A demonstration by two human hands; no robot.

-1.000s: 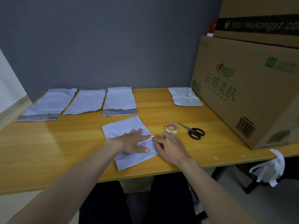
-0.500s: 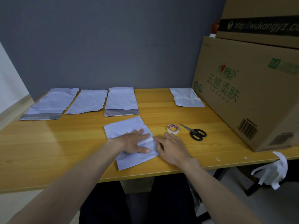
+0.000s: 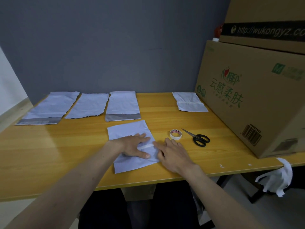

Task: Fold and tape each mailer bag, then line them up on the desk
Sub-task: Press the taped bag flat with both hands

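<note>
Head view. Tape strip only partly visible, its left end under the left hand, its right end under the right hand. Left hand lies flat, fingers spread, pressing the folded mailer bag onto the desk near its front edge. Right hand's fingers extended, fingertips on the bag's right edge; whether they pinch the tape cannot be told. Tape roll and scissors just right of the bag. Three mailer bags lined up along the far edge, one folded bag beside the cardboard box. Upper box cut off by the frame. Grey wall behind. White scrap hangs off the desk's right corner, shape unclear.
</note>
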